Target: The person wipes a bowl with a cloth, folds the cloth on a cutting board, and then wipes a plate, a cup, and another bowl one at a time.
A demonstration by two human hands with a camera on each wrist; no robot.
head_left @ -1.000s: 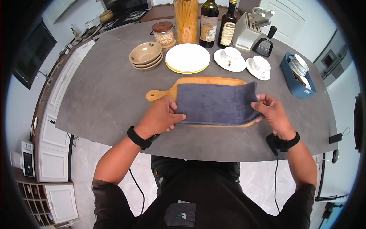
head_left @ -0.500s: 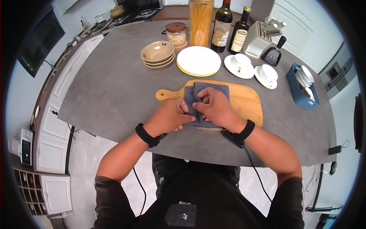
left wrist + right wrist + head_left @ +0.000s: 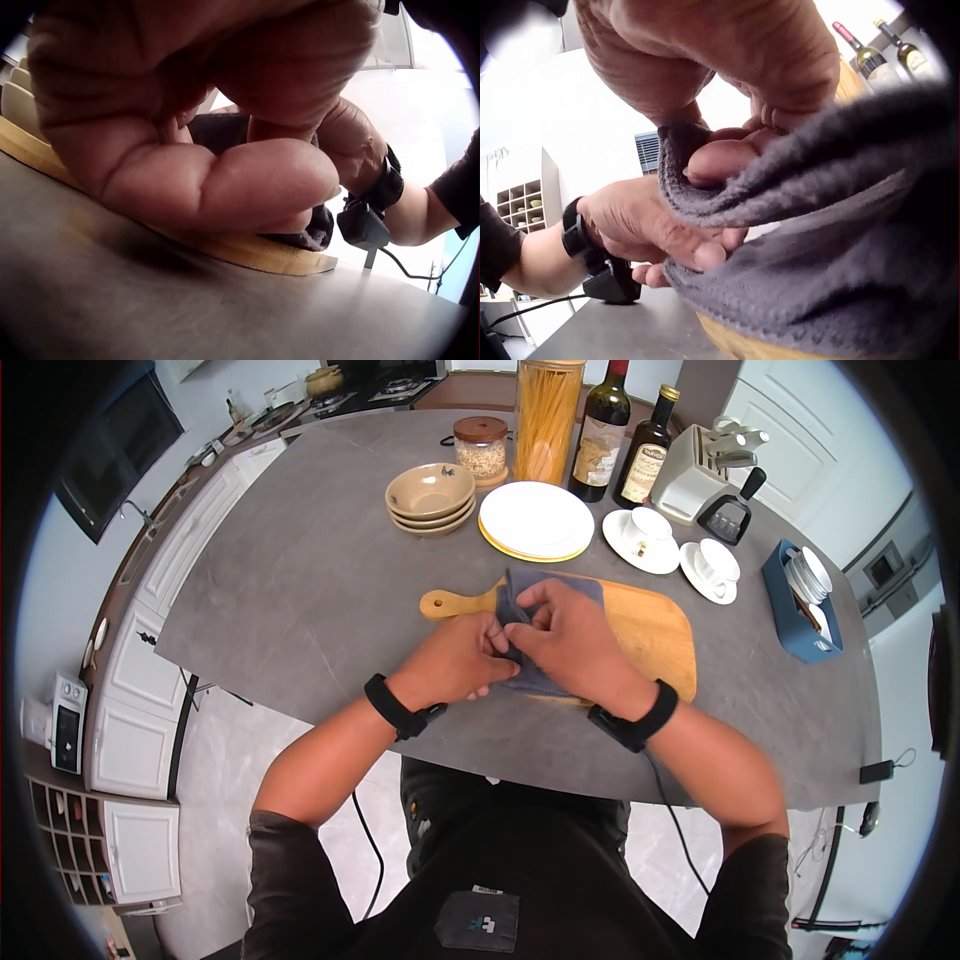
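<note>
A dark grey cloth (image 3: 585, 592), folded over, lies on the left half of a wooden cutting board (image 3: 655, 635) whose handle points left. My left hand (image 3: 452, 658) pinches the cloth's left edge low at the board. Close beside it, my right hand (image 3: 572, 643) grips the folded-over edge, held slightly raised. In the right wrist view the cloth (image 3: 825, 277) shows an upper layer curled round the right fingertips (image 3: 721, 160) and a lower layer under the left thumb. The left wrist view shows the curled left fingers (image 3: 255, 184) above the board's rim (image 3: 277, 259).
Behind the board stand stacked bowls (image 3: 430, 492), plates (image 3: 537, 518), two cups on saucers (image 3: 650, 523), a jar (image 3: 481, 450), a pasta container (image 3: 547, 425), two bottles (image 3: 600, 440) and a knife block (image 3: 690, 475). A blue bin (image 3: 808, 630) holding dishes is at the right.
Over the last second my right hand has moved left with the cloth's right end, folding it over toward my left hand. Since half a second ago both hands have barely moved; the view has shifted slightly.
</note>
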